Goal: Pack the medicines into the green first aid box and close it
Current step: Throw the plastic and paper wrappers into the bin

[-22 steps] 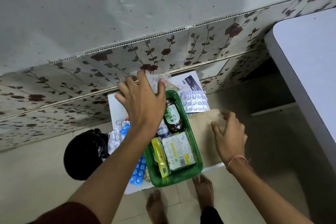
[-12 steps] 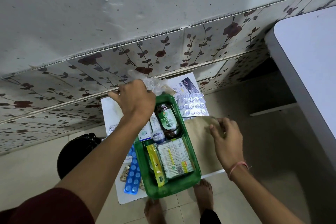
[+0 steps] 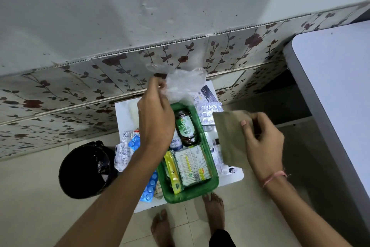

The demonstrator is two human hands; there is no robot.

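Observation:
The green first aid box (image 3: 208,187) lies open on a small white table (image 3: 123,114). Inside it are a brown bottle with a green label (image 3: 185,127), a white carton with printed text (image 3: 192,165), a yellow pack (image 3: 173,170) and a small white container (image 3: 176,143). My left hand (image 3: 155,116) is above the box's far end, pinching a crumpled clear plastic bag (image 3: 184,83). My right hand (image 3: 262,140) grips a brown paper packet (image 3: 230,136), held up just right of the box. Blue blister strips (image 3: 150,185) and clear-wrapped packs (image 3: 124,150) lie left of the box; silver blister strips (image 3: 208,111) lie at its far right.
A black-lined bin (image 3: 86,168) stands on the floor left of the small table. A large pale table (image 3: 336,94) fills the right side. The floral-tiled wall (image 3: 80,86) rises right behind the small table. My bare feet (image 3: 214,210) are on the tiles in front.
My left hand closed on the clear plastic bag and lifted it off the table's far end. My right hand picked the brown paper packet up from the table.

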